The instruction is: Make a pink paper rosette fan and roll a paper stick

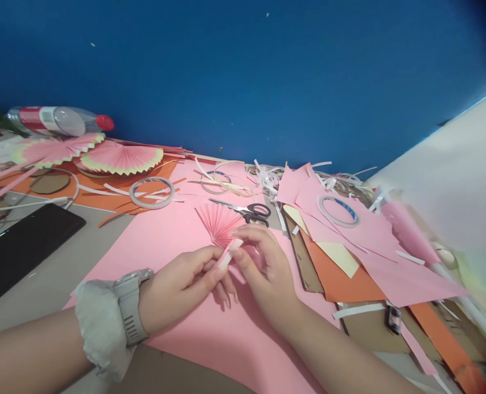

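Observation:
Between my two hands is a narrow folded strip of pink paper [227, 256] with a white face. My left hand [193, 273], with a watch and a pale scrunchie at the wrist, pinches its lower end. The fingertips of my right hand [263, 262] close on its upper end. Just behind them a pleated pink paper fan [218, 221] lies spread on a large pink sheet [144, 246]. Black-handled scissors [253, 210] lie beyond the fan, blades pointing left. Part of the fan is hidden by my fingers.
Tape rolls [151, 192] lie at left, middle and right. A black phone [29, 246] rests at left, below finished fans [122, 157] and a plastic bottle [66, 120]. Pink sheets [349, 241], orange paper and cardboard pile up at right. A blue wall [243, 82] stands behind.

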A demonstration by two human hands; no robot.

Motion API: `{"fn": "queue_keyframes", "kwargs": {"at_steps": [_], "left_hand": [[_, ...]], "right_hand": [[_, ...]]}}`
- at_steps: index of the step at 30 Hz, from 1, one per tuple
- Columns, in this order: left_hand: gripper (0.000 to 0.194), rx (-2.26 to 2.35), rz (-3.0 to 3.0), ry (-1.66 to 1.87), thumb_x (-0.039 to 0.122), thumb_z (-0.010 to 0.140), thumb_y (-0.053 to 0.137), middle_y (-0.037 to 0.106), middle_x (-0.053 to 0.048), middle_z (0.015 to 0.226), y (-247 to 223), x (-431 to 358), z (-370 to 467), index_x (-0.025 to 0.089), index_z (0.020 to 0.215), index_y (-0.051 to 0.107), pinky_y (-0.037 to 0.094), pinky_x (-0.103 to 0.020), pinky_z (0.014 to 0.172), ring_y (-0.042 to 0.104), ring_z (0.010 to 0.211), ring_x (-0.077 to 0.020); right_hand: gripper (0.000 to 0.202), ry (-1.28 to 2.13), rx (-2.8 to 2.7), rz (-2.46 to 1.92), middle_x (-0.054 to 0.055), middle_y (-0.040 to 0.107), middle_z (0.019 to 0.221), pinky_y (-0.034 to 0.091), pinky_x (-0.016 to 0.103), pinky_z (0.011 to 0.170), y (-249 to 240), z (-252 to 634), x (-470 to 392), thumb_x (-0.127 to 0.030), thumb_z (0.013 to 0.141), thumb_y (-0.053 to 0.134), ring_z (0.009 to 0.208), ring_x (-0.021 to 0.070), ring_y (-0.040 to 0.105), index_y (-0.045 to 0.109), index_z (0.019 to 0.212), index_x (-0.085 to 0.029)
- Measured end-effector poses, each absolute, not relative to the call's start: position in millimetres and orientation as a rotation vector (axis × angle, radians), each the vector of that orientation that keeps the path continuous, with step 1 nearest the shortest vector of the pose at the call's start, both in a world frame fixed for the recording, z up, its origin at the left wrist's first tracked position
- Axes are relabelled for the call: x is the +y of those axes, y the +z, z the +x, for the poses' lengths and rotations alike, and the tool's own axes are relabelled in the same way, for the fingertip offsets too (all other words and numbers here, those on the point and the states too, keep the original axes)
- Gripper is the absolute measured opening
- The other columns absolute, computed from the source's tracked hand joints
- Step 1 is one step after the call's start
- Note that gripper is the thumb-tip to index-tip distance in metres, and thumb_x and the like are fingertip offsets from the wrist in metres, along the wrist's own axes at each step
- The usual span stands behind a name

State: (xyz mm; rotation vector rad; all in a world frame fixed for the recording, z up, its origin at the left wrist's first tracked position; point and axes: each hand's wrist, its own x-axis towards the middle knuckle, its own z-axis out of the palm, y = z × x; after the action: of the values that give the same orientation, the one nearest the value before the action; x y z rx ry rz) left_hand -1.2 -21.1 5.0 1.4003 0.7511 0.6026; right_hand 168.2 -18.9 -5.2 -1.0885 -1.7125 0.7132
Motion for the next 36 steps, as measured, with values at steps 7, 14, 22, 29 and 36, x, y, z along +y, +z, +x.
{"fn": "queue_keyframes", "kwargs": {"at_steps": [7, 14, 22, 29, 36], "left_hand": [[0.023, 0.815, 1.449, 0.591, 0.034, 0.097, 0.034, 0.066, -0.005, 0.076, 6.2, -18.6, 0.5, 0.016, 0.094, 0.048, 0.052, -0.030, 0.067, 0.066, 0.069, -0.0155], [0.023, 0.827, 1.463, 0.599, 0.034, 0.098, 0.033, 0.068, -0.005, 0.077, 3.6, -18.8, -1.5, 0.016, 0.099, 0.047, 0.047, -0.027, 0.064, 0.066, 0.070, -0.0151], [0.022, 0.811, 1.440, 0.614, 0.034, 0.097, 0.035, 0.065, -0.003, 0.079, 4.6, -19.1, -0.9, 0.017, 0.094, 0.048, 0.048, -0.027, 0.066, 0.065, 0.072, -0.0144], [0.020, 0.774, 1.432, 0.663, 0.031, 0.096, 0.040, 0.064, -0.003, 0.079, 2.7, -19.8, -1.2, 0.016, 0.100, 0.051, 0.049, -0.029, 0.072, 0.063, 0.075, -0.0146], [0.018, 0.775, 1.432, 0.663, 0.031, 0.096, 0.041, 0.063, -0.003, 0.080, 1.3, -20.4, -1.8, 0.016, 0.096, 0.052, 0.050, -0.029, 0.072, 0.063, 0.075, -0.0146]], "right_hand": [[0.009, 1.065, -1.503, -1.092, 0.001, 0.063, 0.094, 0.049, 0.030, 0.077, -6.5, 165.6, -17.4, -0.026, 0.086, 0.058, 0.085, 0.0141, 0.060, 0.061, 0.095, -0.026], [0.016, 1.118, -1.491, -1.121, 0.002, 0.065, 0.095, 0.049, 0.031, 0.078, -7.7, 165.2, -15.9, -0.029, 0.088, 0.056, 0.085, 0.0151, 0.061, 0.064, 0.101, -0.026], [0.032, 1.037, -1.508, -1.144, 0.003, 0.056, 0.101, 0.047, 0.035, 0.083, -10.7, 165.0, -17.9, -0.030, 0.088, 0.056, 0.093, 0.0165, 0.056, 0.051, 0.119, -0.029], [0.012, 0.740, -1.669, -1.035, 0.001, 0.054, 0.092, 0.044, 0.031, 0.075, -9.7, 167.3, -22.5, -0.019, 0.088, 0.054, 0.087, 0.0157, 0.052, 0.053, 0.098, -0.027], [0.006, 0.773, -1.769, -1.028, 0.001, 0.056, 0.087, 0.043, 0.031, 0.074, -7.3, 167.7, -19.7, -0.021, 0.091, 0.049, 0.083, 0.0148, 0.053, 0.053, 0.093, -0.025]]}}
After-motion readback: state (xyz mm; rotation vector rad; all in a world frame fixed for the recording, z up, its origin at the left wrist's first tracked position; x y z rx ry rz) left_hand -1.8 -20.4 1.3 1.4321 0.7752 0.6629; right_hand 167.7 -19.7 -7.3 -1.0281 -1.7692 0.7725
